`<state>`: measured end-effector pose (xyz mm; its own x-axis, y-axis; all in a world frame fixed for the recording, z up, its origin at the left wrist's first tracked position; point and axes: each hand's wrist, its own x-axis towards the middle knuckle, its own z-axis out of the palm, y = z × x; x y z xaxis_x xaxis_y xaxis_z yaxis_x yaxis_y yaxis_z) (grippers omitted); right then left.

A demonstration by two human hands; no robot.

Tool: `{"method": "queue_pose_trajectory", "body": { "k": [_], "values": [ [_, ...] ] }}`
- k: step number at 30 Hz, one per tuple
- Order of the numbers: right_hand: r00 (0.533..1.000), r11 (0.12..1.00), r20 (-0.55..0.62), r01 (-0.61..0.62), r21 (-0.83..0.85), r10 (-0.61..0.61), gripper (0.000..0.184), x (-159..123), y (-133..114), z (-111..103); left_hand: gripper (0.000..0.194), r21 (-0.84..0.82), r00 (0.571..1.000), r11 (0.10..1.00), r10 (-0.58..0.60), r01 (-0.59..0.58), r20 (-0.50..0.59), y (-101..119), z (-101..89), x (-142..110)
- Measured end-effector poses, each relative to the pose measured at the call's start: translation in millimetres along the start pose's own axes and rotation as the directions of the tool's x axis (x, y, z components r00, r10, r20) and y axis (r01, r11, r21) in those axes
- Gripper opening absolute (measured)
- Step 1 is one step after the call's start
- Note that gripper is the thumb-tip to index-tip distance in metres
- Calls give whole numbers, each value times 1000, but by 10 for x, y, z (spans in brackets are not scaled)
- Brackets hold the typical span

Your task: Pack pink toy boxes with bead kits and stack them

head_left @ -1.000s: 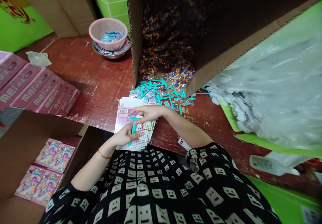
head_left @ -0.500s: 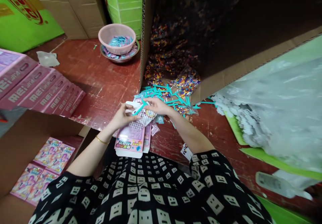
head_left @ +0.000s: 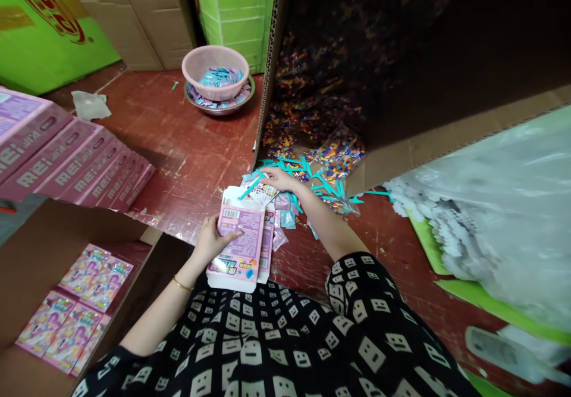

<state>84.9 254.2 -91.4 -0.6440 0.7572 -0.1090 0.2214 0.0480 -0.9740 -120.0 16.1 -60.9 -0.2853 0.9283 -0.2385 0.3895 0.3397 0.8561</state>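
My left hand grips the left side of a flat pink-and-purple carton, its thumb across the printed face. The carton's white flap stands open at the far end, and another pink carton lies partly under it. Just beyond the flap, my right hand pinches a teal plastic stick-like tool together with a patterned sheet. Several teal tools and small blue and pink sachets lie around that hand on the red table.
A big cardboard box on its side holds bags of colourful small pieces. A pink basket sits in a metal bowl. Pink boxes line the left; packed cartons lie lower. White pieces in plastic lie right.
My left hand has let go of the sheet and moved down onto the carton. My right hand keeps the teal tool and sheet, now beyond the carton's open flap.
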Motion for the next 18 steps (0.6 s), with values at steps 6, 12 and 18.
{"method": "queue_pose_trajectory", "body": {
  "k": [6, 12, 18],
  "values": [
    [972, 989, 230, 86, -121, -56, 28, -187, -384, 199, 63, -89, 993, 994, -49, 59, 110, 97, -8, 26],
    [883, 868, 432, 350, -353, -181, 26, -571, -1225, 485, 48, -223, 996, 972, -54, 70, 76, 512, -52, -207],
    [878, 728, 395, 455, -513, -270, 29, -819, -1735, 450, 55, -385, 989, 913, -106, 136, 98, 863, -198, -324]
  ]
}}
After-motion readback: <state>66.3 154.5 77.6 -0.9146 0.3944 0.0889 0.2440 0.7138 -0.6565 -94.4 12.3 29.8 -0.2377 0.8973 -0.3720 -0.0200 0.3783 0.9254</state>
